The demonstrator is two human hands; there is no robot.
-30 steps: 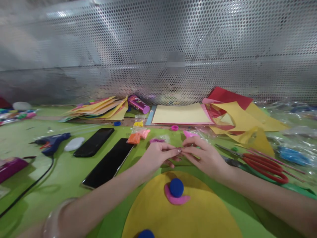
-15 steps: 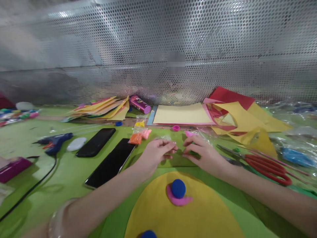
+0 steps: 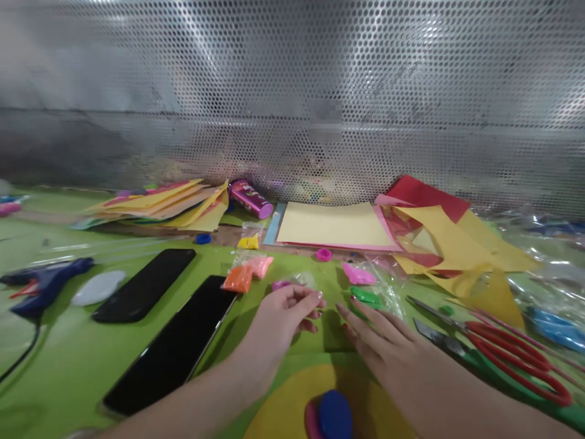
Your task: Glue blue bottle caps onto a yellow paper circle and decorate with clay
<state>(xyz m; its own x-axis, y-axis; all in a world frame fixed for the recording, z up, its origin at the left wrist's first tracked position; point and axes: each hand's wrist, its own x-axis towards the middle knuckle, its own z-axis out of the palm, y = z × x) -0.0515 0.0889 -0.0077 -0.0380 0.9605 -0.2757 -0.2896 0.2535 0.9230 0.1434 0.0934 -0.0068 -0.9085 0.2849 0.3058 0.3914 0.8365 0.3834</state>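
My left hand [image 3: 284,317] hovers over the green table with its thumb and fingers pinched together. Whatever is between those fingertips, if anything, is too small to see. To its right, my right hand [image 3: 388,344] has its fingers stretched out, the tips close to a small bag of green clay [image 3: 366,297]. Below the hands lies a yellow disc [image 3: 278,405], partly covered by my right hand and wrist. On the disc sits a dark blue round piece [image 3: 335,414] with a pink strip [image 3: 312,419] beside it. A bag of pink clay [image 3: 359,274] lies beyond my right hand.
Two black phones [image 3: 173,347] and a glue gun [image 3: 46,283] lie left. Red-handled scissors [image 3: 512,353] are at right. Orange clay [image 3: 238,278], a purple canister [image 3: 250,199] and coloured paper sheets [image 3: 329,222] lie farther back, before a perforated metal panel [image 3: 292,79].
My right hand's fingers have straightened from a curl, and the hand is lower in view. My left hand stays pinched. The view has shifted, with the yellow disc sinking toward the bottom edge.
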